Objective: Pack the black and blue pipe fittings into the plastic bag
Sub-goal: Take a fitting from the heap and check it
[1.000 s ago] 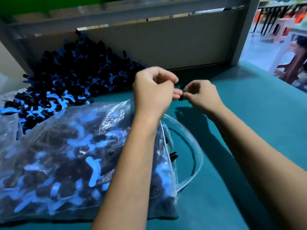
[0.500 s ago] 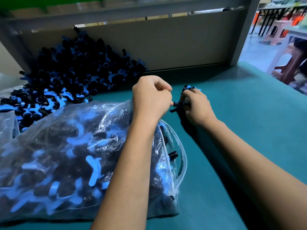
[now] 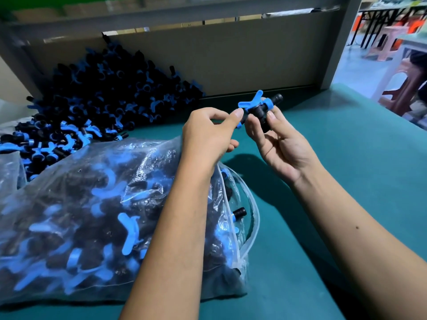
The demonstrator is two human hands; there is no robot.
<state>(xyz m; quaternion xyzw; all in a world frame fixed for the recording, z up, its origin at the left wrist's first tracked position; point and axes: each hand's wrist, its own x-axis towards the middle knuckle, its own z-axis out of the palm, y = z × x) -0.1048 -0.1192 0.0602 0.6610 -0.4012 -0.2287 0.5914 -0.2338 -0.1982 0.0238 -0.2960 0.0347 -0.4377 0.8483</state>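
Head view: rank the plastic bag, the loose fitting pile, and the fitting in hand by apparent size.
1. plastic bag, though it lies nearest the camera, so its lead is unsure.
2. loose fitting pile, farther back.
3. held fitting, pinched by left hand and right hand, clearly smallest.

Both forearms are extended toward twelve o'clock. The left hand (image 3: 208,132) pinches with thumb extended; the right hand (image 3: 280,140) is curled, apparently gripping.

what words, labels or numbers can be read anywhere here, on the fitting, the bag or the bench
None can be read.
Black and blue pipe fitting held in both hands: no marking shows.
Clear plastic bag of fittings: no print or label visible.
Loose pile of black and blue fittings: no text can be made out.
Grey back panel: plain.
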